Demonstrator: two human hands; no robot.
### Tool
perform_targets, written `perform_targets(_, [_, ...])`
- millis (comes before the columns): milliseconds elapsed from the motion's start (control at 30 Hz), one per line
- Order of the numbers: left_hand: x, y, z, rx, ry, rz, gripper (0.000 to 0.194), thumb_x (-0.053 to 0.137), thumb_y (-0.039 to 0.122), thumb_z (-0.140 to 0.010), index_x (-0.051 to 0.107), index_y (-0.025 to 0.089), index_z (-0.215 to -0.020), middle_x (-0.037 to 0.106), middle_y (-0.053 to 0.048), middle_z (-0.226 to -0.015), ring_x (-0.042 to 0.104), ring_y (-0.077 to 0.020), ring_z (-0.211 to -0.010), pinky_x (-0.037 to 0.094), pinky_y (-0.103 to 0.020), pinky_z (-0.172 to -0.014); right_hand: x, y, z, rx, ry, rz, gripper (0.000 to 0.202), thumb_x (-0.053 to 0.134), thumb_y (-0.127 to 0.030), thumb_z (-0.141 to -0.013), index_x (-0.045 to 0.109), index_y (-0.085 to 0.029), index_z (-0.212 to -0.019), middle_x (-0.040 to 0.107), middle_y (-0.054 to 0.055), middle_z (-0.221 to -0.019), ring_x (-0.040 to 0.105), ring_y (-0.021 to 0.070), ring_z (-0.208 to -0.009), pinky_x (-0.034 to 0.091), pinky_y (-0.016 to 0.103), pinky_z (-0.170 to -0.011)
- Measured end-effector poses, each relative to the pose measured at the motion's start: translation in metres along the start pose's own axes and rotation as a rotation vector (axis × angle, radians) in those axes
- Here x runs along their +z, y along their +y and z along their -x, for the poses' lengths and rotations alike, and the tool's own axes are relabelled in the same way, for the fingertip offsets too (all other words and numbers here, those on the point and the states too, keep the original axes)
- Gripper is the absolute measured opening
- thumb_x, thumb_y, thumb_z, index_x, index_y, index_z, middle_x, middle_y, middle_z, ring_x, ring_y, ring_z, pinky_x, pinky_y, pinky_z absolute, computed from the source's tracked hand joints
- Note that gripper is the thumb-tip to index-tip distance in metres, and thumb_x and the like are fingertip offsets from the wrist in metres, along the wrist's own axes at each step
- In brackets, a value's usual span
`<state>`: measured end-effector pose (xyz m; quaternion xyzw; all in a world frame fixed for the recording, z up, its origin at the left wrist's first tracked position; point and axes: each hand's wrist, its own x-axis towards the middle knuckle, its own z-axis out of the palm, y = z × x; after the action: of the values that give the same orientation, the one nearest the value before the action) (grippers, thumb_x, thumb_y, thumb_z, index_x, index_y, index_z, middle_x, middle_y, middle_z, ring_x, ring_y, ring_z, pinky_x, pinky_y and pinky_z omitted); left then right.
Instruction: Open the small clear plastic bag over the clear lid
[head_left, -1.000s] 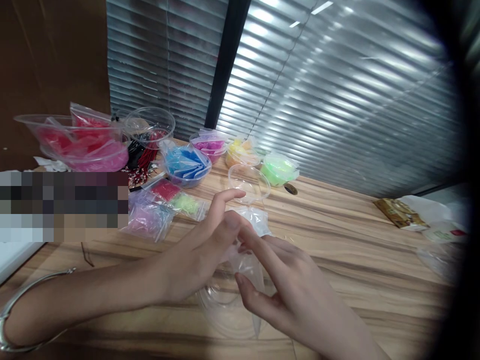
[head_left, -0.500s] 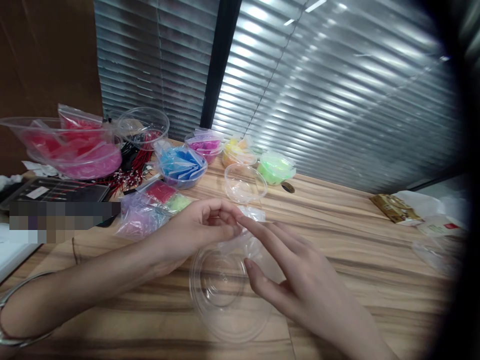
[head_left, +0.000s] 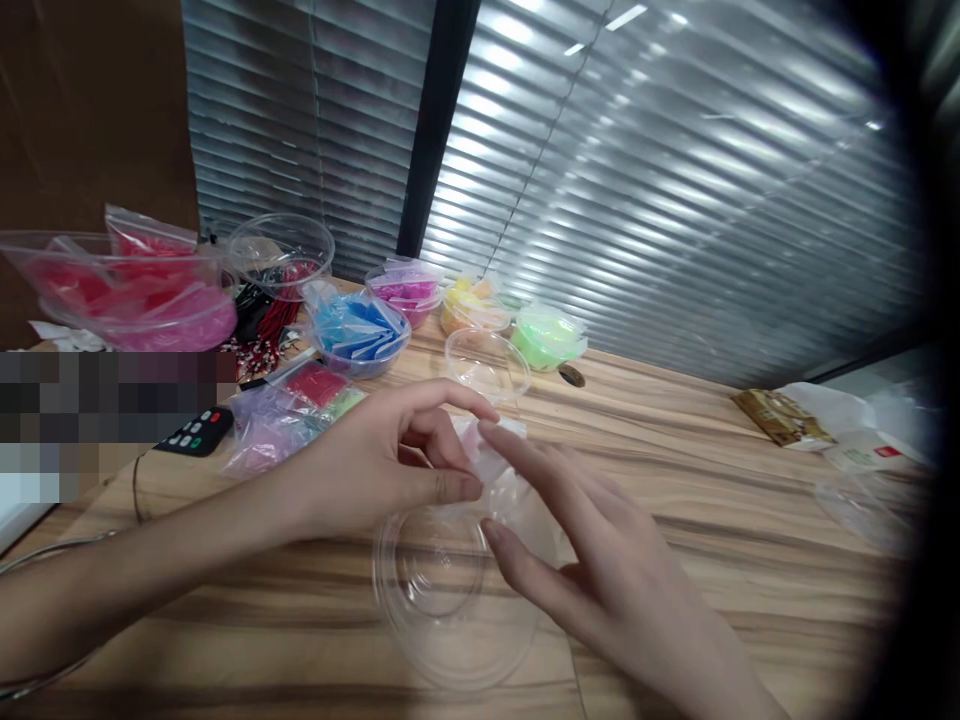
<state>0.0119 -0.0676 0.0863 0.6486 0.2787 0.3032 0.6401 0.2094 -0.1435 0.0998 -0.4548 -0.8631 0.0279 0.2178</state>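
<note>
Clear plastic bag (head_left: pixel 491 465) pinched by left hand (head_left: pixel 375 465) and right hand (head_left: pixel 592 560), above empty clear bowl (head_left: pixel 450 600).

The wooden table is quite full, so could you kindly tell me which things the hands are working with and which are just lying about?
In hand:
- small clear bag, pinched between left hand and right hand
- empty clear bowl, right below the bag

Lying about:
- blue bowl
- green bowl
- pink bowl
- loose bead packets
- remote
- brown wrapper
</note>
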Motion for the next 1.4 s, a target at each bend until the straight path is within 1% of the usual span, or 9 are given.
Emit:
perform_targets(133, [-0.006, 0.005, 0.001, 0.042, 0.039, -0.023, 0.038, 0.074, 0.017, -0.072, 0.059, 0.021, -0.106, 0.056, 0.008, -0.063, 0.062, -0.0093, -0.065, 0.053, -0.023, -0.065, -0.002, -0.001, 0.001, 0.003, 0.04, -0.005, 0.066, 0.057, -0.027, -0.09, 0.024, -0.023, -0.147, 0.059, 0.009, -0.128, 0.059, 0.0207, -0.11, 0.052, 0.034, -0.091])
perform_targets(333, [-0.005, 0.002, 0.0, 0.039, 0.027, 0.037, 0.036, 0.077, 0.019, -0.069, 0.059, 0.021, -0.1, 0.057, 0.007, -0.064, 0.061, -0.008, -0.062, 0.051, -0.02, -0.061, -0.001, -0.001, 0.0, -0.037, 0.002, 0.0, 0.061, 0.058, -0.027, -0.09, 0.03, -0.028, -0.144, 0.06, 0.006, -0.119, 0.059, 0.0193, -0.106, 0.052, 0.032, -0.087])
perform_targets(467, [-0.004, 0.005, 0.001, -0.021, 0.012, 0.09, 0.032, 0.078, 0.018, -0.067, 0.057, 0.019, -0.091, 0.057, 0.008, -0.064, 0.059, -0.0066, -0.06, 0.048, -0.017, -0.057, 0.001, -0.001, -0.001, -0.091, 0.01, 0.04, 0.052, 0.058, -0.027, -0.091, 0.038, -0.026, -0.139, 0.06, 0.006, -0.115, 0.059, 0.0184, -0.105, 0.052, 0.03, -0.086])
perform_targets(667, [-0.005, 0.01, 0.004, -0.183, -0.149, 0.293, 0.032, 0.08, 0.025, -0.067, 0.054, 0.017, -0.085, 0.055, 0.008, -0.065, 0.051, -0.0043, -0.057, 0.039, -0.014, -0.052, 0.004, 0.001, 0.0, -0.172, 0.077, 0.004, 0.051, 0.06, -0.026, -0.088, 0.043, -0.02, -0.136, 0.063, 0.008, -0.108, 0.061, 0.0201, -0.102, 0.054, 0.033, -0.085])
perform_targets(867, [-0.003, 0.009, 0.007, -0.189, -0.219, 0.421, 0.024, 0.075, 0.032, -0.075, 0.059, 0.015, -0.083, 0.054, 0.004, -0.071, 0.048, -0.0044, -0.062, 0.036, -0.014, -0.053, 0.003, 0.002, 0.0, -0.181, 0.103, -0.008, 0.046, 0.062, -0.026, -0.087, 0.049, -0.016, -0.13, 0.061, 0.011, -0.116, 0.061, 0.02, -0.106, 0.054, 0.03, -0.085])
perform_targets(1067, [-0.007, 0.01, 0.004, -0.121, -0.273, 0.286, 0.017, 0.07, 0.03, -0.08, 0.066, 0.018, -0.09, 0.058, 0.002, -0.074, 0.051, -0.0059, -0.065, 0.041, -0.016, -0.059, 0.003, -0.001, 0.0, -0.21, 0.159, 0.049, 0.029, 0.059, -0.021, -0.088, 0.057, -0.017, -0.116, 0.059, 0.012, -0.115, 0.061, 0.0194, -0.105, 0.054, 0.029, -0.083])
perform_targets(1233, [-0.017, 0.014, 0.003, -0.052, -0.308, 0.047, 0.02, 0.069, 0.027, -0.081, 0.066, 0.02, -0.099, 0.063, 0.0, -0.083, 0.059, -0.0092, -0.075, 0.048, -0.02, -0.067, 0.006, 0.002, 0.001, -0.192, 0.194, 0.116, 0.032, 0.06, -0.014, -0.086, 0.056, -0.017, -0.117, 0.059, 0.011, -0.117, 0.061, 0.0192, -0.104, 0.053, 0.029, -0.082])
perform_targets(1333, [-0.019, 0.017, 0.005, -0.009, -0.316, -0.006, 0.027, 0.068, 0.024, -0.081, 0.064, 0.022, -0.108, 0.066, -0.001, -0.089, 0.063, -0.0113, -0.081, 0.051, -0.023, -0.072, 0.007, 0.004, 0.001, -0.171, 0.193, 0.122, 0.038, 0.06, -0.012, -0.085, 0.053, -0.017, -0.122, 0.058, 0.012, -0.12, 0.06, 0.0204, -0.106, 0.053, 0.031, -0.084])
perform_targets(1400, [-0.018, 0.018, 0.006, 0.001, -0.286, -0.016, 0.033, 0.067, 0.023, -0.081, 0.062, 0.023, -0.114, 0.067, -0.001, -0.09, 0.064, -0.0122, -0.084, 0.052, -0.024, -0.076, 0.007, 0.004, 0.001, -0.158, 0.177, 0.106, 0.044, 0.061, -0.012, -0.085, 0.05, -0.018, -0.127, 0.057, 0.012, -0.123, 0.059, 0.0221, -0.11, 0.052, 0.034, -0.087])
